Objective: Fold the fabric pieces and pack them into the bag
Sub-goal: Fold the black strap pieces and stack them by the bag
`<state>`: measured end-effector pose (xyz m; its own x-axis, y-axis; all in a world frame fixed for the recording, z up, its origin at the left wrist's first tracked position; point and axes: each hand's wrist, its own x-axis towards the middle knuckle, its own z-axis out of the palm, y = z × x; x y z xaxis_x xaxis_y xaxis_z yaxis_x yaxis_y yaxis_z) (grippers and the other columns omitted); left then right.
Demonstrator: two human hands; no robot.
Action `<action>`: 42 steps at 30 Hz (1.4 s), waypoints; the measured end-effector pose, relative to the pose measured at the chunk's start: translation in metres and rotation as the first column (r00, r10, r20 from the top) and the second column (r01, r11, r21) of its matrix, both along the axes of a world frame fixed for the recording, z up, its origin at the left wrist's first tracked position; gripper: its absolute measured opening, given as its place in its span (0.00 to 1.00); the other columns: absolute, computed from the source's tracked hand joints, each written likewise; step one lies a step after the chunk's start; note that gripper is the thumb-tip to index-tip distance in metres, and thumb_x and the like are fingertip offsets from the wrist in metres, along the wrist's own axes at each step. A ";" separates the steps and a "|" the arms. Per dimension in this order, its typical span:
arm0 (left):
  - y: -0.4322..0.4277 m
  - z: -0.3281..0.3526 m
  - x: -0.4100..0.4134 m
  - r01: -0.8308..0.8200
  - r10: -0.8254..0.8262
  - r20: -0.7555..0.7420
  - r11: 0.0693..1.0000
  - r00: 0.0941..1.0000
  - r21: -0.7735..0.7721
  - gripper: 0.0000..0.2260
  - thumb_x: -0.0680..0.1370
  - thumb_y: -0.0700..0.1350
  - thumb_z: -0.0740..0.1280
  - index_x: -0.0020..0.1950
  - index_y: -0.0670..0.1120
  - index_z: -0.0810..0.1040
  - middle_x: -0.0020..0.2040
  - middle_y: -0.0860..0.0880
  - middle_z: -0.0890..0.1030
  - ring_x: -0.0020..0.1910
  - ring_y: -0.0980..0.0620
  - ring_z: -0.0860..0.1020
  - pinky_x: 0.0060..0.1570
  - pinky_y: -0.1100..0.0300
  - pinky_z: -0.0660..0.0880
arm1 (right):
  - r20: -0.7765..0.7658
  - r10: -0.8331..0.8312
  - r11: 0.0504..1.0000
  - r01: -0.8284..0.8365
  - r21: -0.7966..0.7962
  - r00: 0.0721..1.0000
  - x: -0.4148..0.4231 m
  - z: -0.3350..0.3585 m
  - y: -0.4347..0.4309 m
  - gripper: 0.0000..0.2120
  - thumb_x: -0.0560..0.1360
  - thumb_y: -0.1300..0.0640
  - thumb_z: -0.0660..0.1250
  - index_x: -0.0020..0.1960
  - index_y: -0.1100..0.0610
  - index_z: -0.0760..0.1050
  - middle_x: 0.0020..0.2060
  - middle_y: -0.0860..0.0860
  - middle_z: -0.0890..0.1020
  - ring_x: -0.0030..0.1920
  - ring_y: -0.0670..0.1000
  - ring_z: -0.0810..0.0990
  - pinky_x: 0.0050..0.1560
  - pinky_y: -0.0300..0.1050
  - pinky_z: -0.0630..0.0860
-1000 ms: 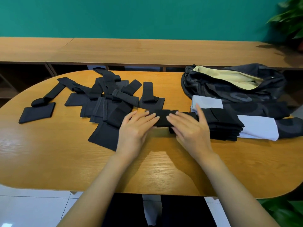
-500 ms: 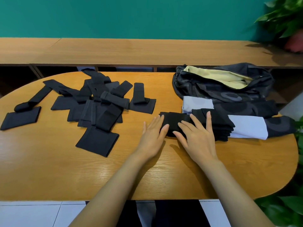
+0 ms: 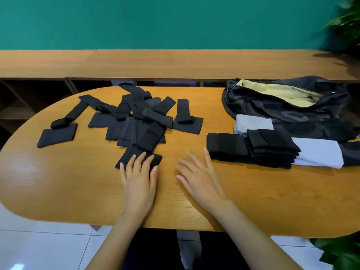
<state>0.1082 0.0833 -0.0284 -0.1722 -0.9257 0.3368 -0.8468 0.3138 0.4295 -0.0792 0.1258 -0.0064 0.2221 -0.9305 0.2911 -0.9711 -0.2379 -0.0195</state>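
A heap of unfolded black fabric pieces (image 3: 136, 121) lies on the left half of the oval wooden table (image 3: 78, 182). My left hand (image 3: 140, 178) lies flat, its straight fingers resting on the nearest black piece (image 3: 134, 154) of that heap. My right hand (image 3: 198, 176) is spread flat on the bare wood, just left of a folded black piece (image 3: 226, 146). That piece sits against a stack of folded black pieces (image 3: 272, 151). The dark bag (image 3: 282, 106) with a pale yellow lining lies open at the back right.
A white and dark cloth (image 3: 319, 154) lies under the folded stack, in front of the bag. A long wooden bench (image 3: 175, 63) runs behind the table below a green wall. Potted plants (image 3: 346, 22) stand at the right edge.
Both hands have left the folded piece by the stack and moved left. My left hand now rests on an unfolded piece of the heap; my right hand lies on the table.
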 end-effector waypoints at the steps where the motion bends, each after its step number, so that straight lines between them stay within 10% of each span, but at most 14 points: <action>1: 0.002 -0.001 0.006 -0.031 0.030 0.027 0.999 0.999 0.019 0.26 0.81 0.58 0.47 0.71 0.47 0.72 0.70 0.47 0.73 0.73 0.45 0.65 0.75 0.44 0.46 | 0.006 0.016 1.000 -0.016 -0.007 1.000 0.007 -0.002 -0.001 0.14 0.80 0.48 0.61 0.60 0.51 0.80 0.60 0.48 0.81 0.70 0.53 0.72 0.74 0.65 0.48; 13: 0.020 0.004 -0.015 0.401 -0.394 -0.126 0.916 0.911 0.035 0.21 0.82 0.58 0.50 0.71 0.53 0.72 0.60 0.59 0.79 0.60 0.66 0.72 0.75 0.55 0.53 | 0.055 -0.038 0.992 0.031 0.120 0.998 -0.007 -0.014 0.015 0.26 0.82 0.41 0.46 0.68 0.50 0.74 0.67 0.45 0.76 0.71 0.47 0.69 0.75 0.58 0.42; 20: 0.017 -0.003 0.002 0.417 -0.406 -0.125 0.905 0.905 0.078 0.28 0.75 0.68 0.59 0.69 0.55 0.74 0.70 0.61 0.69 0.74 0.67 0.59 0.77 0.58 0.42 | 0.175 -0.001 0.993 -0.020 0.117 0.985 -0.036 -0.018 0.032 0.27 0.80 0.34 0.49 0.68 0.46 0.74 0.68 0.40 0.73 0.72 0.41 0.65 0.77 0.50 0.37; 29: 0.023 -0.003 0.004 0.379 -0.379 -0.156 0.925 0.912 -0.028 0.20 0.78 0.62 0.57 0.56 0.54 0.83 0.56 0.65 0.78 0.61 0.75 0.65 0.67 0.69 0.52 | 0.286 0.035 0.999 -0.037 0.003 0.958 -0.036 -0.020 0.035 0.19 0.81 0.39 0.53 0.55 0.46 0.80 0.53 0.38 0.78 0.60 0.39 0.73 0.77 0.53 0.51; 32: 0.018 0.002 0.004 0.348 -0.350 -0.180 0.936 0.919 -0.043 0.18 0.80 0.58 0.57 0.57 0.53 0.82 0.55 0.62 0.80 0.59 0.67 0.71 0.65 0.59 0.64 | 0.289 0.032 0.999 -0.036 0.010 0.957 -0.035 -0.018 0.035 0.21 0.81 0.39 0.52 0.60 0.46 0.78 0.57 0.39 0.77 0.63 0.40 0.72 0.77 0.50 0.49; 42: -0.083 0.027 -0.023 0.218 -0.261 0.394 0.964 0.881 0.151 0.26 0.84 0.57 0.45 0.80 0.49 0.49 0.81 0.52 0.46 0.78 0.52 0.39 0.75 0.44 0.37 | 0.133 0.020 0.942 -0.063 0.329 0.991 -0.008 0.002 0.000 0.34 0.77 0.33 0.39 0.80 0.45 0.50 0.79 0.43 0.50 0.78 0.45 0.41 0.77 0.53 0.35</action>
